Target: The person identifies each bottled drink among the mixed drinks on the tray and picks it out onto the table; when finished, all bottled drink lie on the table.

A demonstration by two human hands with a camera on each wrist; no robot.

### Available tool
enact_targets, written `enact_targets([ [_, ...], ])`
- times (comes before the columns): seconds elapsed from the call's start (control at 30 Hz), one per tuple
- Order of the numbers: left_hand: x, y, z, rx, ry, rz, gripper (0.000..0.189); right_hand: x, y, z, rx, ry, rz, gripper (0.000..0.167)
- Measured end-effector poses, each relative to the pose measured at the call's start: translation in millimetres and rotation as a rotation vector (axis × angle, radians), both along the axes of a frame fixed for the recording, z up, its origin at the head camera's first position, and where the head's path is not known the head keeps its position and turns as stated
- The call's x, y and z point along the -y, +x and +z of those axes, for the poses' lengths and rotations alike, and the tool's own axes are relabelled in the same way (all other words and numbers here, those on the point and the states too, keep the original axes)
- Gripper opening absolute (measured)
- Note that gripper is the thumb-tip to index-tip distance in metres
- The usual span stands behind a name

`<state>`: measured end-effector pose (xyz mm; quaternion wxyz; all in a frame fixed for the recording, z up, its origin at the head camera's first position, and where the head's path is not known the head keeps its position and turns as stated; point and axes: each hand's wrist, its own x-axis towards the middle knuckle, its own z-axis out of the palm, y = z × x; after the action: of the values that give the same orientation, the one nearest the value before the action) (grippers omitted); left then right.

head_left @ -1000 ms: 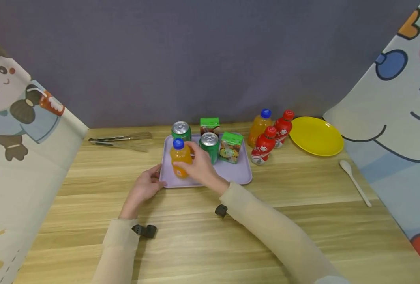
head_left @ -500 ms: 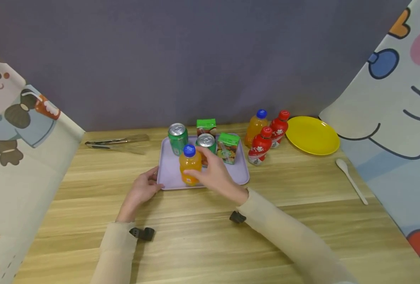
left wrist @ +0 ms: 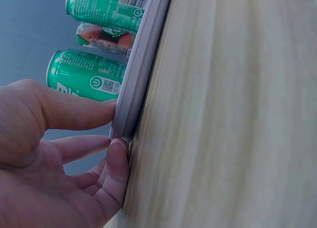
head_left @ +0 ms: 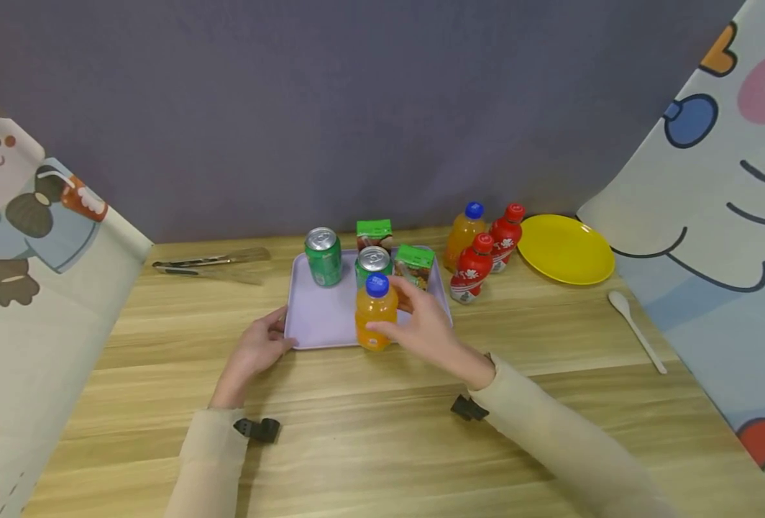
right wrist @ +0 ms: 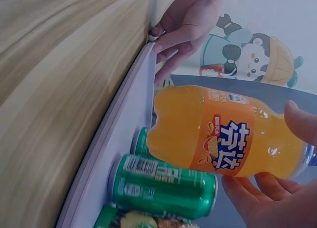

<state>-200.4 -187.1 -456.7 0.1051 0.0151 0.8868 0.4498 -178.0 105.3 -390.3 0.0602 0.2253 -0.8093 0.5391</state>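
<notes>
My right hand (head_left: 429, 329) holds a bottle of orange soda (head_left: 374, 320) with a blue cap, thumb on one side and fingers on the other. The bottle is over the front part of a pale purple tray (head_left: 324, 316); in the right wrist view its base is lifted off the tray. My left hand (head_left: 257, 349) pinches the tray's front left corner, thumb and fingers on the rim (left wrist: 130, 99). Two green drink cans (head_left: 323, 265) (right wrist: 163, 188) stand on the tray, one partly hidden behind the bottle. Two small drink cartons (head_left: 415, 260) (head_left: 374, 232) with green tops stand there too.
Right of the tray stand another orange soda bottle (head_left: 465, 234) and two red bottles (head_left: 472, 270) (head_left: 507, 234). Beyond them lie a yellow plate (head_left: 566, 248) and a white spoon (head_left: 638, 331). Metal tongs (head_left: 211, 260) lie at the back left. A grey wall (head_left: 356, 115) closes the back.
My right hand has carried the orange soda bottle rightward and nearer along the tray, uncovering the left can and covering part of the middle one. My left hand stays at the tray corner.
</notes>
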Motion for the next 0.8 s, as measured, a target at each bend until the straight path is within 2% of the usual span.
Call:
enact_targets([
  [0.07, 0.0, 0.4, 0.7, -0.004, -0.004, -0.002, 0.067, -6, 4.1, 2.3, 0.007, -0.011, 0.000, 0.063],
  [0.3, 0.3, -1.5, -0.2, -0.013, 0.007, -0.011, 0.066, -28, 24.6, 29.3, -0.013, -0.011, -0.007, 0.054],
  [0.7, -0.6, -0.5, -1.6, 0.010, 0.000, -0.007, 0.067, -77, 28.9, 24.6, 0.036, 0.040, -0.125, 0.056],
  [0.8, -0.6, 0.5, -1.0, 0.019, 0.002, -0.004, 0.067, -94, 22.7, 10.5, 0.027, 0.033, -0.141, 0.058],
])
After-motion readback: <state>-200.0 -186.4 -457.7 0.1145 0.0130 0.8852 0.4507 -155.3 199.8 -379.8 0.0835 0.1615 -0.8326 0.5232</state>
